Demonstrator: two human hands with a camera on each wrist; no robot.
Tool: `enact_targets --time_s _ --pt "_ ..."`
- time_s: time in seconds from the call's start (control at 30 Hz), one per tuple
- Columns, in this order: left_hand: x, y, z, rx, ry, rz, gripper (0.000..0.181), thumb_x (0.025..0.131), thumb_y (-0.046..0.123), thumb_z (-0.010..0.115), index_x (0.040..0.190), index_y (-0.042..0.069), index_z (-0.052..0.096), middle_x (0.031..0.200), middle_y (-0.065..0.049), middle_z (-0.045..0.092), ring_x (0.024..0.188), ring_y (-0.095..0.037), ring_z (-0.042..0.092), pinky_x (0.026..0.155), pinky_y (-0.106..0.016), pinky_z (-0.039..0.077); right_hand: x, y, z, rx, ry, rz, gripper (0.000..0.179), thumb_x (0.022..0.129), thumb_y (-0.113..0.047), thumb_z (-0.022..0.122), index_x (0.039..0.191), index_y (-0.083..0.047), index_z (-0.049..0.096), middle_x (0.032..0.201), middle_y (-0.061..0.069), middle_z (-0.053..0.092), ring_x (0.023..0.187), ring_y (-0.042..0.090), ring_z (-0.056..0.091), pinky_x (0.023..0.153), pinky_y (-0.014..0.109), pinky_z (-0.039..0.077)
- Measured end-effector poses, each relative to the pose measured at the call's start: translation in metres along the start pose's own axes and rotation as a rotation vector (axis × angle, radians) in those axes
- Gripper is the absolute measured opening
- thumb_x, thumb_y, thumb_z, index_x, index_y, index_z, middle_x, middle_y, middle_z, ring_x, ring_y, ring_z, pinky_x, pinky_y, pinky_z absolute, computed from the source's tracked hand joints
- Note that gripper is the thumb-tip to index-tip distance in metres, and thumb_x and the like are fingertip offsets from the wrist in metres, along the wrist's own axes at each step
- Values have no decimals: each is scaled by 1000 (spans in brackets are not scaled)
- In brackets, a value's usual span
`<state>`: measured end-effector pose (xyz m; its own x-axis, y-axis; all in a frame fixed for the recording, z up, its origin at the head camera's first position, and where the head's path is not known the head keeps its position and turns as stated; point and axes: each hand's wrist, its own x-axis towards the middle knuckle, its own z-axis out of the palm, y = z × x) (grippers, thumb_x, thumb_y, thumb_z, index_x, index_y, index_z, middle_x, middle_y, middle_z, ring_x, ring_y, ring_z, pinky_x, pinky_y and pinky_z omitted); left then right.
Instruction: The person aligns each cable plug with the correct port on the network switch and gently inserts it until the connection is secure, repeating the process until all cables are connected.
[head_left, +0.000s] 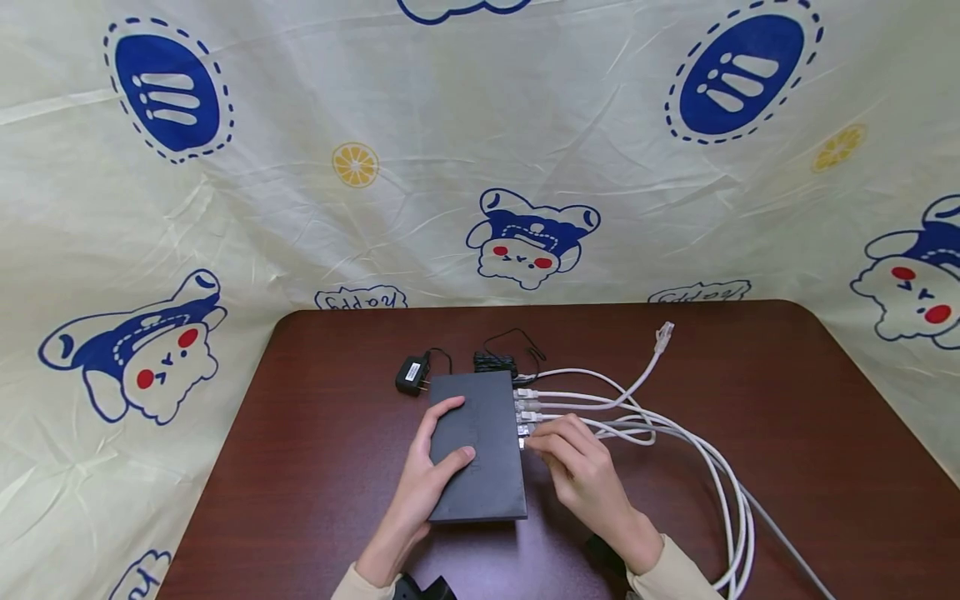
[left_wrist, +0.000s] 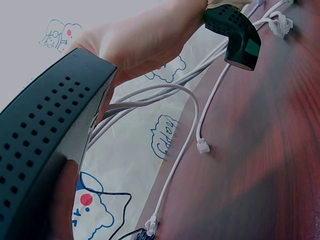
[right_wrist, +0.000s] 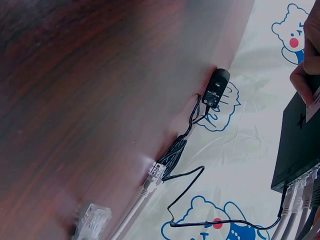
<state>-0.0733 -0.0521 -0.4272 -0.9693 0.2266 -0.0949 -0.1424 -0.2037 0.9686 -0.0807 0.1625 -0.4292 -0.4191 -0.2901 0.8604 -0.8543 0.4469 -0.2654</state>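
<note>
A flat dark grey network switch [head_left: 491, 483] is tilted up over the table; its vented side [left_wrist: 37, 117] fills the left of the left wrist view. My left hand [head_left: 427, 471] grips its left edge, thumb and one finger lying on the top face. Several white network cables [head_left: 570, 396] run from the ports along its right side. At the port nearest the front, my right hand [head_left: 577, 467] pinches a cable plug [head_left: 522, 443] between thumb and fingertips. Those fingers mostly hide the plug. In the right wrist view, a pale label shows on the underside of the switch [right_wrist: 290, 150].
A black power adapter [head_left: 412, 375] and its bundled black cord [head_left: 493, 362] lie behind the switch. One loose cable plug [head_left: 663, 335] points toward the back of the brown table [head_left: 315, 467]. Grey and white cables [head_left: 738, 517] curve toward the front right. A patterned cloth [head_left: 420, 100] hangs behind.
</note>
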Motion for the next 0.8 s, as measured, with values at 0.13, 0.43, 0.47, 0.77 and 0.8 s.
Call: enact_targets --time_s 0.13,0.43,0.47,0.77,0.8 --pt "0 -1 0 -6 12 2 58 87 9 65 138 30 46 139 -13 35 98 -28 55 68 -39 51 -1 0 -1 4 -6 3 23 99 -12 52 88 -1 68 90 7 62 80 21 56 75 26 43" --pt "2 -2 -1 1 29 26 59 87 7 65 139 25 46 140 -13 35 100 -28 54 69 -37 51 -3 0 -6 19 -16 19 22 99 -11 51 92 -1 70 93 9 63 84 23 57 78 24 43" --pt "2 -2 -1 0 30 28 59 87 7 65 139 25 46 140 -13 35 100 -27 54 70 -36 50 -4 0 -7 18 -14 19 22 99 -11 51 92 -1 70 93 9 63 84 23 57 78 24 43" --pt "3 -1 -2 -11 46 22 59 87 5 64 139 25 46 139 -13 36 89 -25 60 68 -34 51 -15 0 -16 6 -7 37 23 99 -13 51 91 -1 69 92 10 64 83 23 57 76 23 43" --pt "3 -1 -2 -11 45 20 59 88 5 64 140 25 45 140 -12 35 89 -24 59 69 -34 51 -17 0 -17 7 -9 43 23 99 -13 51 91 -1 69 92 10 64 83 23 58 77 23 43"
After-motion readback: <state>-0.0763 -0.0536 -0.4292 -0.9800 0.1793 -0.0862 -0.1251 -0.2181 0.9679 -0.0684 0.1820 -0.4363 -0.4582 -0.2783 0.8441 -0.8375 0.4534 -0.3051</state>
